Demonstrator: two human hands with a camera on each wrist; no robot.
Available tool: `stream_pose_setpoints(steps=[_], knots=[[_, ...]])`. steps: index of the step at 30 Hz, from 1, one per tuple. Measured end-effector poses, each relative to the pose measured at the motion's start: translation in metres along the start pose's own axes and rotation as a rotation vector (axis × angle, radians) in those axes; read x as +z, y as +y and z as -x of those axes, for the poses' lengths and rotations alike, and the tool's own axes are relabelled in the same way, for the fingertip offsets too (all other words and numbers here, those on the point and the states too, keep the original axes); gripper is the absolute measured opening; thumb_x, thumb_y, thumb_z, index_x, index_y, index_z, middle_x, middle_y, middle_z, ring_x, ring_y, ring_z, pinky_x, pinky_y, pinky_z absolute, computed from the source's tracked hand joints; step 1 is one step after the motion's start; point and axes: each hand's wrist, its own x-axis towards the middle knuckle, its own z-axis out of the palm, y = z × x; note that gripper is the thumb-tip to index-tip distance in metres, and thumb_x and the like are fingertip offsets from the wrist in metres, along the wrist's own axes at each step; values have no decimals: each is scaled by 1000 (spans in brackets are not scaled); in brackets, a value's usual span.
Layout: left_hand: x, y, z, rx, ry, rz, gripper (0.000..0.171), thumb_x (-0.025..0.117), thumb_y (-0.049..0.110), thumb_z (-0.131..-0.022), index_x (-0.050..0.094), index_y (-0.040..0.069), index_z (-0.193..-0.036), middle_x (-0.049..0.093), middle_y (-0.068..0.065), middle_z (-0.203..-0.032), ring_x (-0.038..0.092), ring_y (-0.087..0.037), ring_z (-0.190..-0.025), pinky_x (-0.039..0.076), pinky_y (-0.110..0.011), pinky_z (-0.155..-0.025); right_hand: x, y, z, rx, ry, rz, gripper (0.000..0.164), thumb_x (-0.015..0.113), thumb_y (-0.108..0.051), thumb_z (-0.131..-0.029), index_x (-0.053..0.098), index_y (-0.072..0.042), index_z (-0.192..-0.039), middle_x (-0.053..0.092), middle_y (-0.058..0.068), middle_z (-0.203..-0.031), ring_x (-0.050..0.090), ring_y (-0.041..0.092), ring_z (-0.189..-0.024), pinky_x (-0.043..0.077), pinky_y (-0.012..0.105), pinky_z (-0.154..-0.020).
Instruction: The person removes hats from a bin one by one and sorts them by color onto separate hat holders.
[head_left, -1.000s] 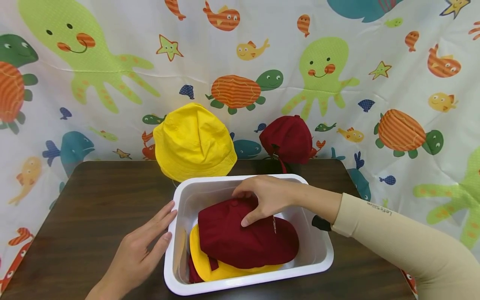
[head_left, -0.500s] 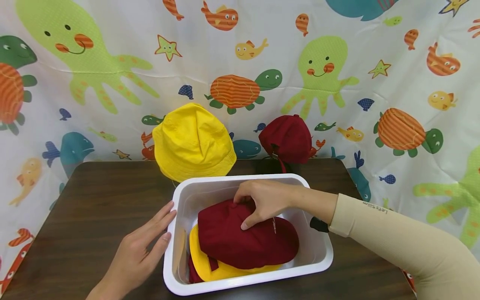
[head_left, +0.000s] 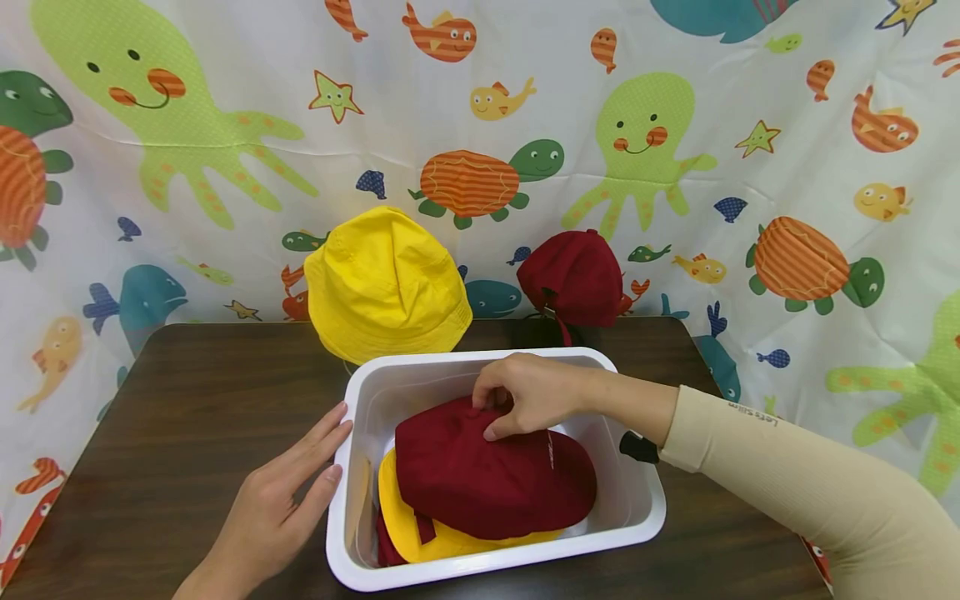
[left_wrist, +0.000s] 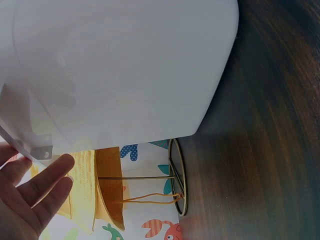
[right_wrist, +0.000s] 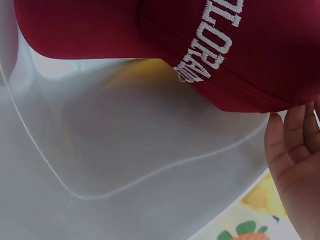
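Observation:
A maroon cap [head_left: 480, 475] with a bill lies on top of a yellow hat [head_left: 450, 546] inside a white plastic bin [head_left: 495, 559]. My right hand [head_left: 540, 392] reaches into the bin from the right and pinches the cap's crown between thumb and fingertips. White embroidered lettering [right_wrist: 212, 42] shows on the cap's front in the right wrist view. My left hand [head_left: 277, 500] rests its straight fingers against the bin's left rim. More maroon cloth [head_left: 388, 546] peeks out beneath the yellow hat; most of it is hidden.
Behind the bin, a yellow bucket hat [head_left: 386, 283] hangs on a stand with a wire base [left_wrist: 179, 195]. Farther right another maroon cap [head_left: 573, 279] is also raised above the dark wooden table [head_left: 225, 400]. A curtain printed with sea animals [head_left: 300, 183] closes off the back.
My right thumb has moved up toward the fingertips, bunching the cap's crown slightly. The left hand and the bin stay practically where they were.

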Motion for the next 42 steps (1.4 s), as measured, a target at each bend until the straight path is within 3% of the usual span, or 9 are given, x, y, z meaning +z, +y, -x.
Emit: stream_pose_setpoints(steps=[42], knots=[[1, -1, -1, -7, 6, 22, 67, 75, -6, -84, 60, 8, -148, 54, -8, -156, 47, -6, -143, 41, -15, -104, -17, -4, 21, -78, 115, -129, 16, 84, -12, -89, 72, -13, -99, 64, -9, -84, 59, 11, -75, 57, 27, -67]])
